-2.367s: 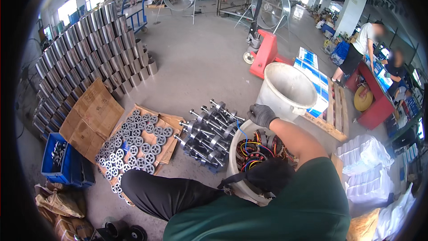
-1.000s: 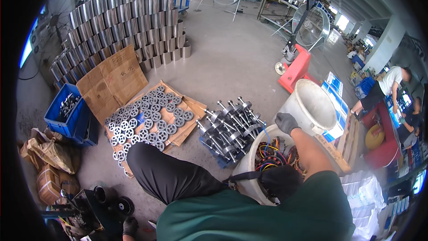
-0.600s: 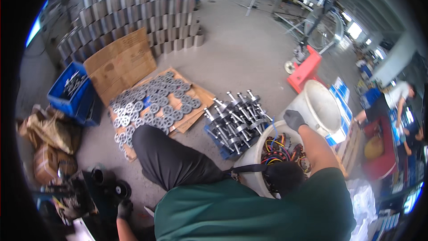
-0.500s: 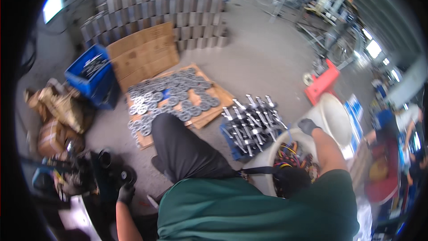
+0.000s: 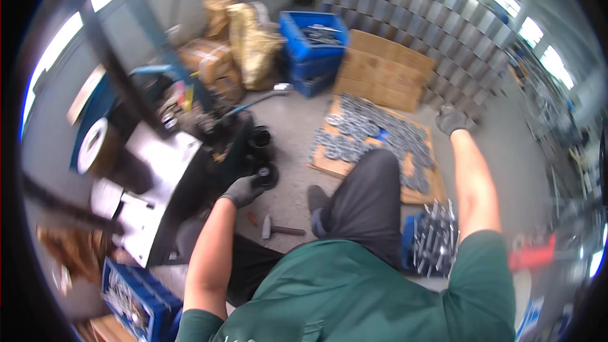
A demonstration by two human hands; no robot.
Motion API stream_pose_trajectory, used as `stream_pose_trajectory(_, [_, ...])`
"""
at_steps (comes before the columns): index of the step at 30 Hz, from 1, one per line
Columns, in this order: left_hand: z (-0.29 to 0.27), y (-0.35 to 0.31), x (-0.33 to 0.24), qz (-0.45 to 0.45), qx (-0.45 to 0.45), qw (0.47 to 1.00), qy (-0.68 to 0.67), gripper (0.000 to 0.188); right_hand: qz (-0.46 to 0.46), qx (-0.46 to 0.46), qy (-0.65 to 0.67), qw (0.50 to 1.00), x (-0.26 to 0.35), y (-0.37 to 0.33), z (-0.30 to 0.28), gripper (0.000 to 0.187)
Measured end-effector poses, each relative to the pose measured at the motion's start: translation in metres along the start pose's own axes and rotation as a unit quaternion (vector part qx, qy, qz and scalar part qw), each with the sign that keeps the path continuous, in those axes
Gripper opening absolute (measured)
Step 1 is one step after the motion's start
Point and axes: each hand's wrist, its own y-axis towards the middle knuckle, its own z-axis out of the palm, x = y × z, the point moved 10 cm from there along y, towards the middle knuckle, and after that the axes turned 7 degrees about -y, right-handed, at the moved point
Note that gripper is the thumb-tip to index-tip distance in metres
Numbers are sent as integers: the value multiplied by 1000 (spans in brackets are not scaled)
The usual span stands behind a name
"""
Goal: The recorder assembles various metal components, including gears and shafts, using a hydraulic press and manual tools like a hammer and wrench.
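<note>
My left hand (image 5: 242,191), in a grey glove, has its fingers closed against the side of a black round part (image 5: 266,176) with a small ring at its centre. Just beyond it stands a second black cylinder (image 5: 259,142), hollow at the top. My right hand (image 5: 451,120), also gloved, is held out at the end of a stretched arm, beyond the right edge of a cardboard sheet. Its fingers are curled; whatever they hold, if anything, does not show. Several grey metal discs (image 5: 354,123) lie over that cardboard sheet (image 5: 415,197).
A machine with a metal plate (image 5: 149,180) stands at my left. A hammer (image 5: 285,230) lies on the floor by my foot. Blue crates (image 5: 310,66), a folded carton (image 5: 383,66) and stacked metal tubes (image 5: 437,19) stand beyond. Metal shafts (image 5: 436,240) fill a blue crate at right.
The view has turned left, bringing the machine into sight. My right hand has left the white bucket's rim and reaches forward. My left hand stays at the black round part.
</note>
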Motion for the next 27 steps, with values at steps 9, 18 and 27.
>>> stream_pose_trajectory(9, [-46, -92, 31, -40, -134, 989, 52, 42, -578, 177, 187, 775, 594, -93, -95, 34])
stream_pose_trajectory(18, [-81, -187, 4, -24, -275, 961, 29, 37, -565, 326, 194, 732, 749, -91, -82, 34])
stream_pose_trajectory(27, [-124, -373, -15, 9, -628, 768, 122, 27, -828, 21, 131, 545, 856, -137, -68, 39])
